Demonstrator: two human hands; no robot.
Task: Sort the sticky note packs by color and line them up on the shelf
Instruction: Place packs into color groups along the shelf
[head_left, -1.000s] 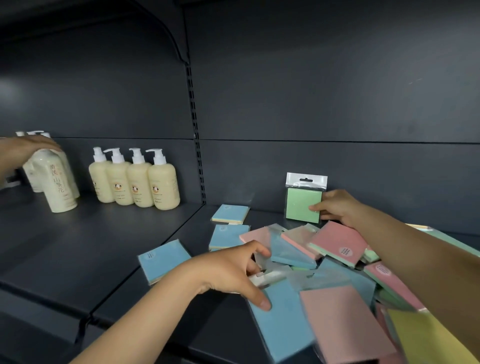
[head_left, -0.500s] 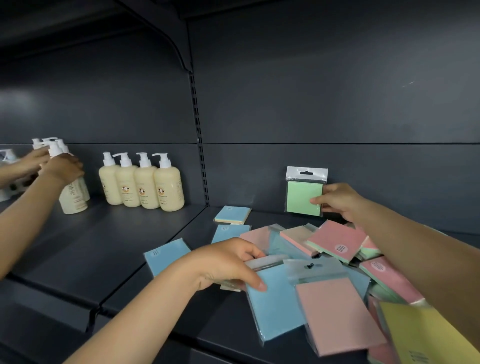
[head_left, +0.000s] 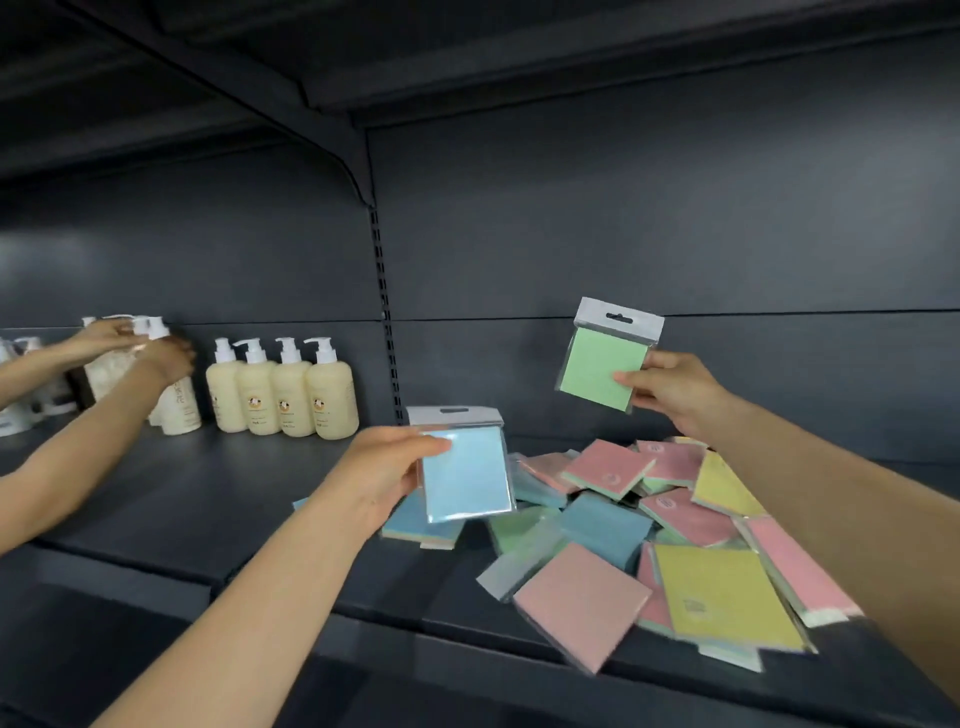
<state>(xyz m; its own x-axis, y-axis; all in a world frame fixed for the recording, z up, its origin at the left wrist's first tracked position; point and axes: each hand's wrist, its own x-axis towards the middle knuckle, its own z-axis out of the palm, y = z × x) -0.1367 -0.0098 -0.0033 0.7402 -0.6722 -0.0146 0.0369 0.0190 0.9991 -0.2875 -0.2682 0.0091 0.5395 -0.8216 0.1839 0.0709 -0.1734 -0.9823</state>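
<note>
My left hand (head_left: 382, 467) grips a blue sticky note pack (head_left: 465, 473) in a clear sleeve and holds it upright above the dark shelf (head_left: 218, 499). Higher and to the right, my right hand (head_left: 670, 387) pinches a green sticky note pack (head_left: 602, 364) in the air near the back panel. Below both lies a loose heap of packs: pink (head_left: 582, 597), yellow (head_left: 727, 597), blue (head_left: 605, 527) and green (head_left: 511, 527) ones overlap each other. More blue packs (head_left: 415, 525) lie partly hidden behind my left hand.
Several cream pump bottles (head_left: 283, 389) stand in a row on the left shelf section. Another person's hands (head_left: 156, 353) hold bottles further left. A slotted upright (head_left: 387, 312) divides the two sections. An upper shelf hangs overhead.
My left hand has lifted a blue pack off the heap. My right hand has raised the green pack from the shelf into the air. The view has tilted upward.
</note>
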